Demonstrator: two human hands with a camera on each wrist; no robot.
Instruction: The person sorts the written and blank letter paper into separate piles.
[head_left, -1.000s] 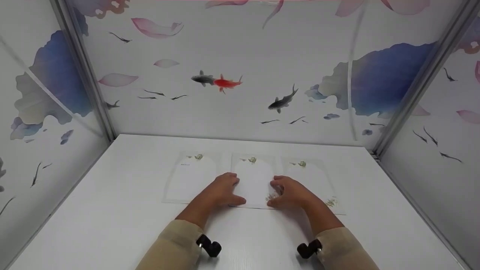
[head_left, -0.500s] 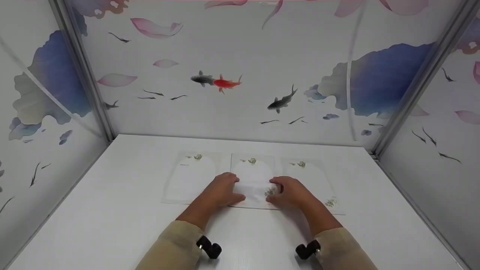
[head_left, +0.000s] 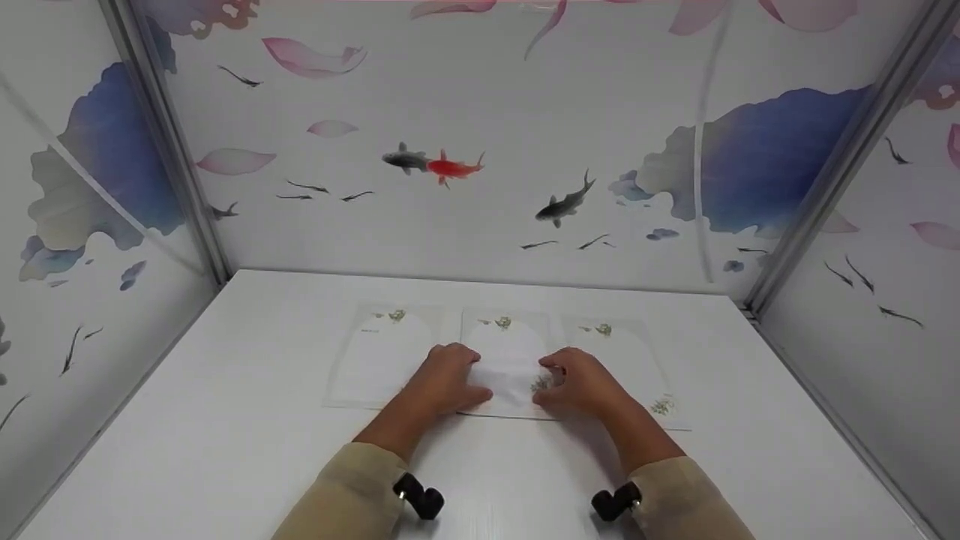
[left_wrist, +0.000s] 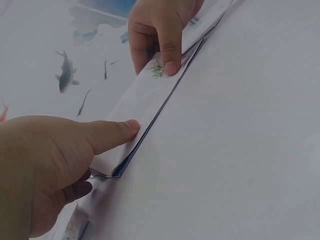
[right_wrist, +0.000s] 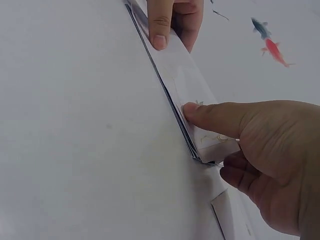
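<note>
Three printed paper pieces lie in a row in the head view, each with small green plant motifs. The middle one is a stack of letter paper (head_left: 504,346) with a dark lower edge, and a bend runs across it between the hands. My left hand (head_left: 448,379) grips its left side, thumb on top near the front edge, other fingers behind. At the right side, beside a printed plant, my right hand (head_left: 581,382) pinches it the same way. Both wrist views show the thumbs flat on the paper's front strip (left_wrist: 145,100) and several thin layered edges (right_wrist: 172,102).
The left sheet (head_left: 375,356) lies partly behind the left hand, and the right sheet (head_left: 622,360) partly behind the right hand. All rest on a white table (head_left: 225,420). Walls printed with fish and petals (head_left: 480,90) enclose its back and sides.
The middle stack looked flat one second ago; its front part now rises in a bend between the hands, and its plant print shows more fully. Both hands stay almost in place.
</note>
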